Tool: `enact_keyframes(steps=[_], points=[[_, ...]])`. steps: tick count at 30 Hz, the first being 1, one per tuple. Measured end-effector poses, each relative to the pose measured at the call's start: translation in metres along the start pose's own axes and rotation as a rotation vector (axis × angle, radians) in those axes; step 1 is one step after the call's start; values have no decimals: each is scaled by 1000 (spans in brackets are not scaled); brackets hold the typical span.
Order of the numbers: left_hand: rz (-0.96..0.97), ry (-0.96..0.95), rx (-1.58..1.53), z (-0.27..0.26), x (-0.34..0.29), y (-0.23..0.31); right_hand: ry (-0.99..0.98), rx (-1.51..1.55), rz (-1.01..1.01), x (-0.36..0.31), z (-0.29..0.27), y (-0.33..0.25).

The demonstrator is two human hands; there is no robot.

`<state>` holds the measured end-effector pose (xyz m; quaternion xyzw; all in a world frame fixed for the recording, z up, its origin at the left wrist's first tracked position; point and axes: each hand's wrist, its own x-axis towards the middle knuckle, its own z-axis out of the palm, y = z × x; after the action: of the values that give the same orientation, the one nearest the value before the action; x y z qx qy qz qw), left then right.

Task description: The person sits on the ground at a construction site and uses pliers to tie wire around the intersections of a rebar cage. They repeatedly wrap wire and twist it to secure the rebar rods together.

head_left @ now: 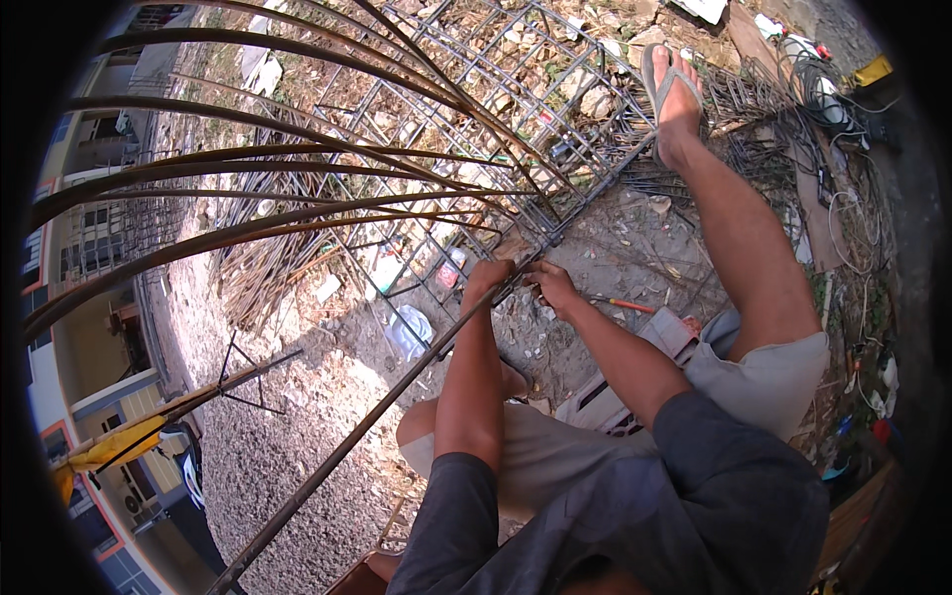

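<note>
The dark shirt point(615, 526) is beside the long bar point(342, 452), near whose far end the left hand point(492, 277) curls its fingers closed on it, seemingly steadying it, and the right hand point(554, 286) bends its fingers alongside, their hold unclear.

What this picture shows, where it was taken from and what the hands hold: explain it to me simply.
There is no machine here, just a person's bare left hand and right hand. The view comes from a wide fisheye camera worn on the person's head, looking down, so straight edges bend near the rim. Both hands meet at a long dark bar; their exact grip is too small to tell. Beyond them, a steel grid extends over littered ground. Long rusty rods sweep in from the left.
</note>
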<state>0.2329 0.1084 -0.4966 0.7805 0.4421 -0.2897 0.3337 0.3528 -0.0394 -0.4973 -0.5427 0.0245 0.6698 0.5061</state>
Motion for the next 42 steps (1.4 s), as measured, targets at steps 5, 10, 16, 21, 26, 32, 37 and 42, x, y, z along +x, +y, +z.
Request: enact_keyframes(steps=[5,10,16,21,26,32,37,42], points=[[66,40,-73,-8,-12,20,345,-181,-216,27,-16,41],[129,81,36,-3,-24,-2,533,-252,-54,3,4,70],[196,79,123,-10,-21,21,245,10,-21,21,-4,108],[172,78,131,-10,-27,12,88,247,131,6,25,69],[124,83,19,-16,-37,27,23,467,117,24,33,52],[148,62,-266,-16,-51,24,-49,582,43,32,34,60],[209,114,-285,-11,-44,19,11,664,25,49,25,62],[130,127,-392,-1,-38,12,18,549,13,36,26,39]])
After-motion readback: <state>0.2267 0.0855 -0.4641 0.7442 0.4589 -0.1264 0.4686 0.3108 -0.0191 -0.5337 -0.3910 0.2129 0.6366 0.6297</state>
